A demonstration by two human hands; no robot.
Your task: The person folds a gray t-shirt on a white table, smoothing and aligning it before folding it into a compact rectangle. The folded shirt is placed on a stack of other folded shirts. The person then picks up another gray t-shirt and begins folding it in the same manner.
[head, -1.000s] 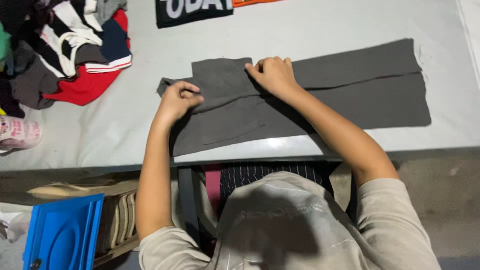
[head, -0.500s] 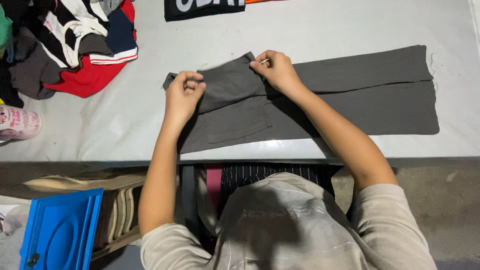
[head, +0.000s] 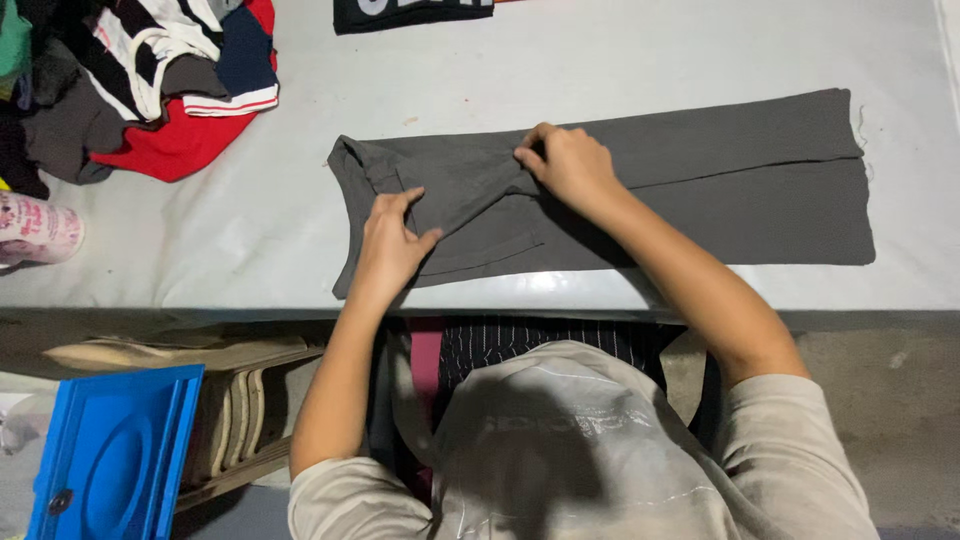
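Blue plastic piece (head: 110, 455): seen nearest, at the lower left, below the table edge.
Table (head: 640, 60): a pale surface on which everything else is laid.
Grey trousers (head: 720, 190): spread flat near the table's front edge, legs stretched to the right, waist end at the left partly folded over.
Left hand (head: 392, 245): laid on the waist end, fingers pinched on a fold of the cloth.
Right hand (head: 568, 165): set on the upper fold near the middle, fingers closed on the fabric; the hands are held apart.
Pink patterned cylinder (head: 35, 228): lying at the left edge.
Clothes pile (head: 150, 70): heaped at the far left.
Black garment (head: 410, 12): seen at the far edge.
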